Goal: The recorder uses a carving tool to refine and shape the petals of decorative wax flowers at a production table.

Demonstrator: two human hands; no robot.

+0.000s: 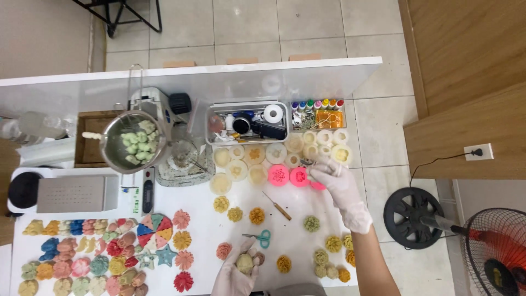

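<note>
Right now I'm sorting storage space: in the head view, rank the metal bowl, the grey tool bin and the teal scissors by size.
1. Grey tool bin
2. Metal bowl, slightly smaller
3. Teal scissors, far smallest

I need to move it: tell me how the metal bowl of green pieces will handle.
The metal bowl looks rigid, probably fairly light. It seems perched over a stand, so it may tip. Its loose green pieces would likely shift or spill.

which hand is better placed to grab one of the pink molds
The right hand: it is stretched out and already at the pink molds. The left hand sits near the table's front edge, holding a pale flower piece.
</note>
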